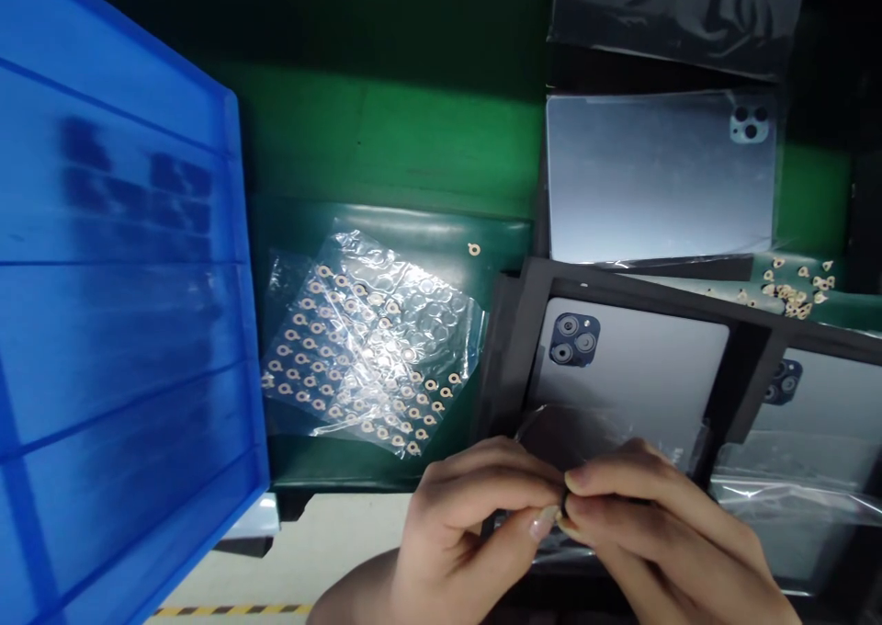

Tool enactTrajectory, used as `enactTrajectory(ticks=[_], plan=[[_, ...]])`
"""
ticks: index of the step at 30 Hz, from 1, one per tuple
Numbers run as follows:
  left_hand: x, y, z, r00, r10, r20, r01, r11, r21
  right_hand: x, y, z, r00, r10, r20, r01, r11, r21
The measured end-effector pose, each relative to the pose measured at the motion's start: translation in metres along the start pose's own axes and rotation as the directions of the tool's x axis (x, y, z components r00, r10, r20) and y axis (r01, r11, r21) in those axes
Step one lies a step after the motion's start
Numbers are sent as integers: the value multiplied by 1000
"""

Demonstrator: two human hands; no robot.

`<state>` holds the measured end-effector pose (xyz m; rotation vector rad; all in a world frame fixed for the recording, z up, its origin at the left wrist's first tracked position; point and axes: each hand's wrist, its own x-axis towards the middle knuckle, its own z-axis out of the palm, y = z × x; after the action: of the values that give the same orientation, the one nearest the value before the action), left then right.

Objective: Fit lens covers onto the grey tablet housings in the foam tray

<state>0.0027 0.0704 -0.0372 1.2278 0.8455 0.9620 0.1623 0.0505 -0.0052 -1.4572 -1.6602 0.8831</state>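
Note:
My left hand (475, 524) and my right hand (654, 524) meet fingertip to fingertip near the bottom of the view. Both are closed in a pinch. Whatever lies between them is tiny and mostly hidden, with only a dark edge showing. Below them is a grey tablet (648, 358) with a dark camera block, set in a black tray (537, 285) and partly under clear film (585, 432). To the left, clear plastic sheets (441, 322) carry many small ring-shaped pieces with tabs. One loose ring piece (474, 250) lies apart on the green mat.
A big blue bin (238, 239) stands at the left. Another grey tablet (841, 395) sits in the tray's right compartment. Behind is a film-wrapped silver tablet (661, 175). Small tan pieces (796, 299) are scattered at the right on the green work surface (386, 129).

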Motion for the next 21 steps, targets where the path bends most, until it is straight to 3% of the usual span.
enactTrajectory(ticks=[10, 15, 18, 21], plan=[[2, 1, 0, 1000, -1, 2, 1, 999, 51, 0, 4, -2, 1000, -19, 24, 18, 999, 37], [1, 2, 2, 998, 5, -68, 5, 990, 142, 13, 5, -7, 998, -31, 62, 23, 992, 124], [-3, -2, -2, 982, 18, -190, 30, 969, 245, 20, 12, -11, 999, 9, -52, -11, 999, -41], [-9, -9, -9, 946, 53, -319, 58, 943, 328, 32, 25, -9, 988, -106, -109, 63, 936, -347]])
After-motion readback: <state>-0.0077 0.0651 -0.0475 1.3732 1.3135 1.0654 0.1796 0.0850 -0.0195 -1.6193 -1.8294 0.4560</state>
